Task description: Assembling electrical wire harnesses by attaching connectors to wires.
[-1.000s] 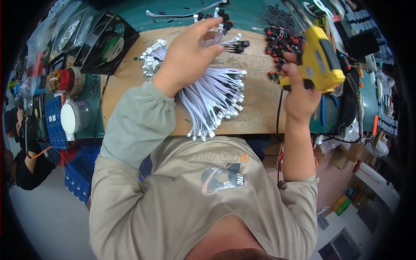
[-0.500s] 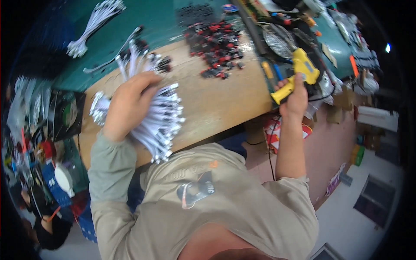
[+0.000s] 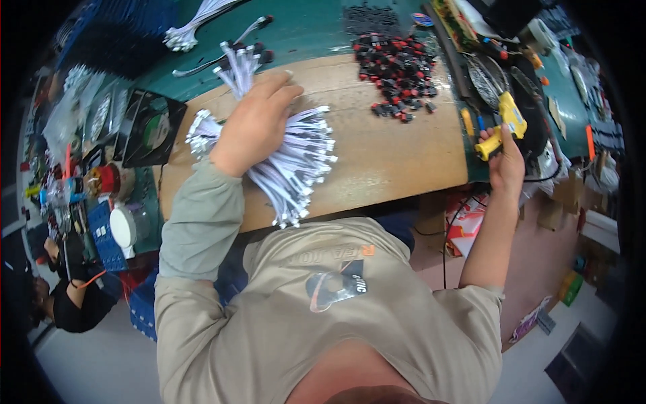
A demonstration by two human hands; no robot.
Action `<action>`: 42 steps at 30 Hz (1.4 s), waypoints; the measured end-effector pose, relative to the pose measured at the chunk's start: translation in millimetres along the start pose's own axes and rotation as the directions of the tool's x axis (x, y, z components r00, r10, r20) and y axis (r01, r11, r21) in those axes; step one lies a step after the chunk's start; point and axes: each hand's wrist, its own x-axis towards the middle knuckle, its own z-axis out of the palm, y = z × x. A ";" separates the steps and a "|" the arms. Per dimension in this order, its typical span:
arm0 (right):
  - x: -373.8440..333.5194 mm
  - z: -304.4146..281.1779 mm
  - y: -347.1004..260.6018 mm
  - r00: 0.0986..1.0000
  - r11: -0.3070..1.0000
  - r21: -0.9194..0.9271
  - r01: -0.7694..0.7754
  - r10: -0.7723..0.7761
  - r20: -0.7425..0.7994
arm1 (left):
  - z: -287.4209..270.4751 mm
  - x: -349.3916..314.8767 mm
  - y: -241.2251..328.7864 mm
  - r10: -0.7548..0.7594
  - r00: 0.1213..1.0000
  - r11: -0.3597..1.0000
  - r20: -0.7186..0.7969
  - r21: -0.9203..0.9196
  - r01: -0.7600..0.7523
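Observation:
My left hand (image 3: 259, 121) lies over a fanned bundle of white cables (image 3: 296, 158) with white plug ends, its fingers bent and slightly apart. The palm hides the middle of the bundle. Just beyond it, a smaller bunch of white cable ends (image 3: 239, 67) points away from me, beside some dark pieces. At the right edge of the wooden board (image 3: 404, 158), my right hand (image 3: 506, 165) is closed round the handle of a yellow glue gun (image 3: 514, 118), held above the bench.
Small red and black parts (image 3: 397, 71) are heaped on the board's far side. Another white cable bundle (image 3: 185, 37) lies on the green bench top. Tools and a round metal mesh (image 3: 484, 77) crowd the right. A black fan (image 3: 153, 128) stands left; a person (image 3: 77, 296) sits beyond.
The whole view has shifted, so the bench appears further right and higher. My left hand has moved a little away from me over the cables, its fingers straighter. The glue gun stays in my right hand.

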 end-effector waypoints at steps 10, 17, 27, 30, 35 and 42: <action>-30.5 4.4 -11.9 0.992 0.863 -0.506 0.005 -0.067 -0.103 | -14.0 -5.4 13.1 -0.224 0.962 0.968 0.158 -0.080 0.239; -56.1 14.6 -27.7 0.966 0.674 -0.737 0.052 -0.221 -0.133 | -15.6 -1.1 13.9 -0.247 0.947 0.959 0.205 -0.089 0.270; -80.3 63.3 -3.5 0.947 0.689 -0.653 0.315 -0.186 0.260 | -17.1 18.1 0.0 -0.126 0.916 0.985 0.382 -0.064 0.162; -88.0 85.4 12.0 0.914 0.674 -0.634 0.379 -0.168 0.368 | -13.1 23.9 -2.5 -0.089 0.904 0.992 0.418 -0.049 0.120; -117.2 126.9 37.6 0.758 0.663 -0.519 0.539 -0.114 0.643 | -8.3 28.6 -0.8 -0.047 0.899 0.994 0.436 -0.068 0.085; -141.2 179.0 60.5 0.398 0.391 -0.269 0.880 -0.298 0.868 | -7.5 24.7 -4.2 -0.126 0.902 0.976 0.412 -0.111 0.187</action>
